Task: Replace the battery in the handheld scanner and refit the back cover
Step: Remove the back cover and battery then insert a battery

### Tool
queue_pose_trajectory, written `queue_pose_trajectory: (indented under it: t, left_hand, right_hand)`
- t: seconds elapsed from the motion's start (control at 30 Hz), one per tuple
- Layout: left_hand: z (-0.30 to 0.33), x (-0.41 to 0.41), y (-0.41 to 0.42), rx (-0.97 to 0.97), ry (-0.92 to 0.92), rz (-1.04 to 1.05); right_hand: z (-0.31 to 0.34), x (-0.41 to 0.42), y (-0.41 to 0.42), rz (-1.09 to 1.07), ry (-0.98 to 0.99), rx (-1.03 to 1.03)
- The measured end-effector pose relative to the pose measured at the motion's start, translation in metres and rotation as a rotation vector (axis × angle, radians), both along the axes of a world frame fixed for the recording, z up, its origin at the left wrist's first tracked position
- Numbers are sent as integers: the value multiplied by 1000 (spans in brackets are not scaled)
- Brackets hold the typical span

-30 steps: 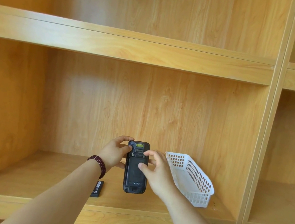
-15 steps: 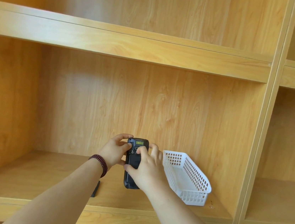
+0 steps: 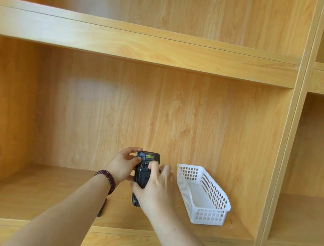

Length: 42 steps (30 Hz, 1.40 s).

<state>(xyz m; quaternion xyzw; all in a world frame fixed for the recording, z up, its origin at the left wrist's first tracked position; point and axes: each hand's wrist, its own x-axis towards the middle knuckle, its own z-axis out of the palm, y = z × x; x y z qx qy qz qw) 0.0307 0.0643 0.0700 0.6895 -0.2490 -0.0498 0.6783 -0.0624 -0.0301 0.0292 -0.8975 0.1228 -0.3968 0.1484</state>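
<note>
the right hand [image 3: 157,187] has slid from the scanner's [image 3: 144,173] side onto its back within the last second, its fingers [image 3: 152,165] now curled over the cover [image 3: 141,176] and pressing near the top latch. the left hand [image 3: 124,166] still grips the scanner's left edge, thumb and fingers pinching it upright above the shelf [image 3: 26,192]. likely the cover is being seated. a battery [image 3: 102,207] lies below the left wrist; a basket [image 3: 213,209] sits right of the fingers.

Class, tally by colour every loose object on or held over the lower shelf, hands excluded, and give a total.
Black: 2 (scanner, battery partly hidden behind the left forearm)
White: 1 (basket)
Total: 3
</note>
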Motion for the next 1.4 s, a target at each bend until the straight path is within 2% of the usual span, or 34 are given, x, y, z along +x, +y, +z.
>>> queue_pose_trajectory:
  t: [0.23,0.47,0.6,0.77,0.87,1.07,1.2,1.3,1.4]
  left_hand:
    - [0,1,-5,-33,2,-12]
    - [-5,8,2,-26,-15,-22]
    - [-7,13,9,-19,-20,-3]
    - [-6,22,19,-28,-14,39]
    - [-8,23,18,-26,-7,37]
    - [-7,21,12,-33,-1,14]
    - [-6,19,9,-28,-5,8]
    - [-6,17,9,-21,-10,9]
    - [-4,14,8,-21,-9,2]
  right_hand:
    - [-2,4,5,-25,-52,18]
    - [35,2,-18,50,-196,199]
    - [38,4,-40,-3,30,337]
    - [2,10,-46,27,350,460]
    - [-19,17,-44,-91,477,313]
    - [-42,23,-53,-207,594,55]
    - [-47,22,-55,-233,656,45]
    - [-41,16,-55,-196,562,92]
    - [-18,6,-53,-42,220,142]
